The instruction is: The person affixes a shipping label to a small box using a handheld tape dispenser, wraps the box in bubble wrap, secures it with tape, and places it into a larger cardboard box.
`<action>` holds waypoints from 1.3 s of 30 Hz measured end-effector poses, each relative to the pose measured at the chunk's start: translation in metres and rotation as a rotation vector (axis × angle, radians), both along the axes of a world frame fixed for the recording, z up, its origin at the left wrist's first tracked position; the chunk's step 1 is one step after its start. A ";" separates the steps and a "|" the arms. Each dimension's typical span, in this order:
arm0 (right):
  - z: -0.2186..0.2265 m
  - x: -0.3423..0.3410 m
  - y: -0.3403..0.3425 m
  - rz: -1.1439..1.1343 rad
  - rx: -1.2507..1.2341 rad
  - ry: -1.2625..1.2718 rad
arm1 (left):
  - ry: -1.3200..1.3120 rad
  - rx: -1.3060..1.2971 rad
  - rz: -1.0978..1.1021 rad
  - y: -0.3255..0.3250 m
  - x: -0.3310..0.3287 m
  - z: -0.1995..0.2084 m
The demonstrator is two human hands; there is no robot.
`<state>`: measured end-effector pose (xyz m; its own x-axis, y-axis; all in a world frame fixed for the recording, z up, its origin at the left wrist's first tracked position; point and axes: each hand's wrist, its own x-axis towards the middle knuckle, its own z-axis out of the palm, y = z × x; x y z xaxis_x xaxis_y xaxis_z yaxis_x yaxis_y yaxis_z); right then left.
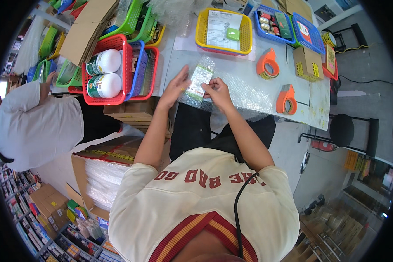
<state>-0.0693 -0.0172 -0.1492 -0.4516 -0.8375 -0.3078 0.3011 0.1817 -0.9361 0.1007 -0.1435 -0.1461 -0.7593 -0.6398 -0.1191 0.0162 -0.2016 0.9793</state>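
Note:
A small white-and-green box (199,81) lies in clear bubble wrap (244,93) at the table's near edge, in front of me. The film seems to cover the box, and a wide loose stretch of it spreads to the right. My left hand (176,88) rests along the box's left side, fingers stretched out. At the box's right edge my right hand (219,93) is closed, thumb and fingertips pinching the wrap. Whether those fingertips also grip the box is hidden.
Two orange tape dispensers (267,64) (287,101) stand to the right. A yellow basket (200,43) with a paper sheet and green packet is ahead. Left, a red basket (125,83) holds two white tubs. A co-worker in a grey shirt (39,124) is at far left.

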 end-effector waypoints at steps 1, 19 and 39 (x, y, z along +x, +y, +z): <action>0.000 -0.002 0.003 0.012 0.015 -0.014 | -0.054 0.049 0.044 -0.004 0.004 -0.001; 0.000 -0.022 0.028 -0.003 0.197 0.168 | -0.036 0.154 0.156 0.038 -0.006 -0.005; -0.025 -0.024 0.017 -0.060 0.183 0.075 | -0.144 -0.163 0.272 0.072 -0.023 -0.012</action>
<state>-0.0938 -0.0002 -0.1742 -0.5262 -0.7417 -0.4160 0.2471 0.3347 -0.9093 0.0776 -0.0717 -0.1578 -0.5409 -0.8359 -0.0928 -0.0932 -0.0501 0.9944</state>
